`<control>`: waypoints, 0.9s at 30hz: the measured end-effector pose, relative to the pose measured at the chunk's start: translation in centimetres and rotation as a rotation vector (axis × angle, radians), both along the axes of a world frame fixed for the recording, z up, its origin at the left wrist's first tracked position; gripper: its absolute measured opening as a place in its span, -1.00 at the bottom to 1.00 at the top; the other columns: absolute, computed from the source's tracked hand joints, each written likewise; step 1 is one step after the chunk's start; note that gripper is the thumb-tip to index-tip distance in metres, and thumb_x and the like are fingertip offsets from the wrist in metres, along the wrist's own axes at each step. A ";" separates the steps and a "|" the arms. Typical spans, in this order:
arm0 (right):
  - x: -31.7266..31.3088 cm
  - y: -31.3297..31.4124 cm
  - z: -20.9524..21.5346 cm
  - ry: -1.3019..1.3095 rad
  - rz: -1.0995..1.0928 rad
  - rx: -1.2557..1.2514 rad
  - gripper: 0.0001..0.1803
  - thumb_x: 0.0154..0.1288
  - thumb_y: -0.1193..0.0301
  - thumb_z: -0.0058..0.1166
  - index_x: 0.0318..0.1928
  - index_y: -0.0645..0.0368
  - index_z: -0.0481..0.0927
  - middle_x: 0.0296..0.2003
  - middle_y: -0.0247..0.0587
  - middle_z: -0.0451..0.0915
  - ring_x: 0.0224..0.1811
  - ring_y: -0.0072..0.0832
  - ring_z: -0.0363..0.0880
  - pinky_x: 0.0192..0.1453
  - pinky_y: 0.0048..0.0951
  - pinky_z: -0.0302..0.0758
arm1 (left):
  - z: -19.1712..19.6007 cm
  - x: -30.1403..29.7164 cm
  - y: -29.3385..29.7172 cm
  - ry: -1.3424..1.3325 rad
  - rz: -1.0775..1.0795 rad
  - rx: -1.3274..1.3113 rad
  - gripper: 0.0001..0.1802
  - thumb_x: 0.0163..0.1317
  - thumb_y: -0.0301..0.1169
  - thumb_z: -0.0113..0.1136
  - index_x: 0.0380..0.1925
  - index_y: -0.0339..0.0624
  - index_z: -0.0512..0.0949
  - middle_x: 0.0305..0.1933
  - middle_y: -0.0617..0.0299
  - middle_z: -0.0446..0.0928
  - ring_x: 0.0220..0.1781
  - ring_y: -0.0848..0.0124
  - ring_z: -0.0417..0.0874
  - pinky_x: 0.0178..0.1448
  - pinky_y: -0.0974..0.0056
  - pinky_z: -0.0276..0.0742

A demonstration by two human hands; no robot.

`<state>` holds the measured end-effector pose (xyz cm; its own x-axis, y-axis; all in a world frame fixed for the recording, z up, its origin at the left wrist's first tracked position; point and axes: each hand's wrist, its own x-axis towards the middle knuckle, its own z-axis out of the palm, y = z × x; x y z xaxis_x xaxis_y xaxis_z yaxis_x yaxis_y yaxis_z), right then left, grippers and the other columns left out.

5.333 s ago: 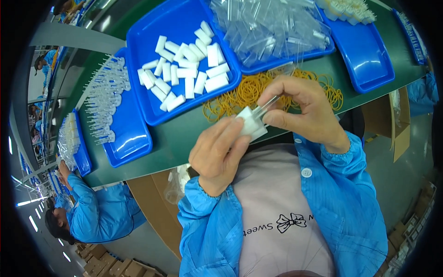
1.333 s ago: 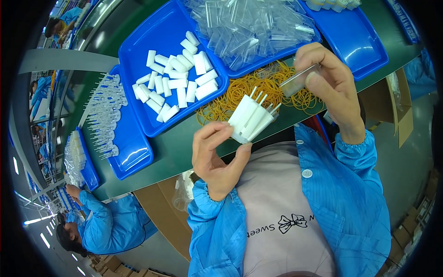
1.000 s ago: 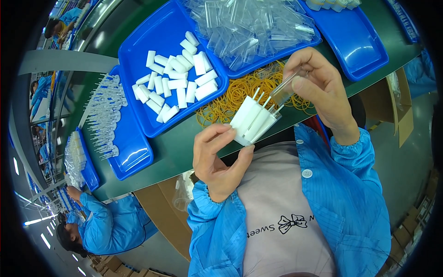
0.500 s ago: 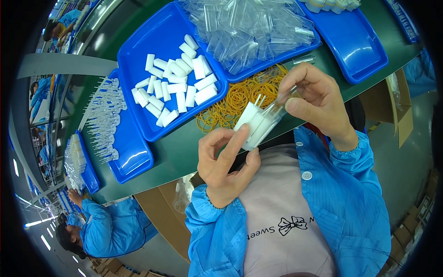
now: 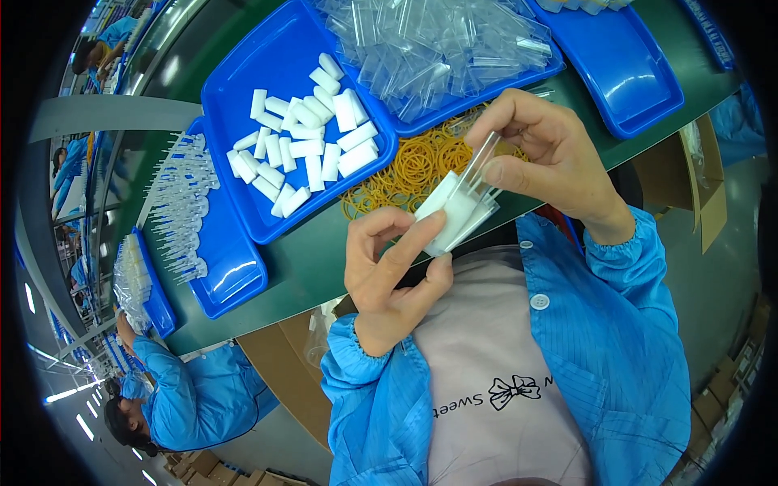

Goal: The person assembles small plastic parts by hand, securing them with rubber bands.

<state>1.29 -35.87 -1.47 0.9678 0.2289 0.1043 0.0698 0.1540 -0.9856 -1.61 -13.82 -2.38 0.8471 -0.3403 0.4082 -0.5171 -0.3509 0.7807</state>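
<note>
Close to my body, my left hand is closed in a pinch on a small bundle of white blocks and clear plastic pieces. Thin prongs stick out of the bundle's far end, partly hidden by plastic. Thumb and fingertips of my right hand grip a clear plastic strip. This strip slants over the bundle's upper end; whether it touches the blocks I cannot tell. Just beyond both hands lies a heap of yellow rubber bands on the green table.
A blue tray holds loose white blocks; a neighbouring blue tray carries piled clear plastic pieces. White pronged parts stand in rows at left. Another blue tray sits at right, near an open cardboard box. A co-worker is at lower left.
My right hand has moved slightly left and up, and the clear strip now stands more steeply over the bundle. My left hand keeps its hold, almost unmoved.
</note>
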 end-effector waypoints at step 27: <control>-0.9 -0.2 -1.5 -0.223 -0.296 -0.233 -0.84 0.15 0.43 0.23 -0.26 0.19 0.57 -0.29 -0.32 0.55 -0.10 -0.53 0.48 0.01 -0.51 0.39 | -2.5 0.1 -0.5 0.696 0.038 -0.765 -0.47 0.08 -0.52 0.34 0.05 -0.33 0.34 -0.05 0.04 0.53 0.02 0.35 0.56 0.09 0.32 0.49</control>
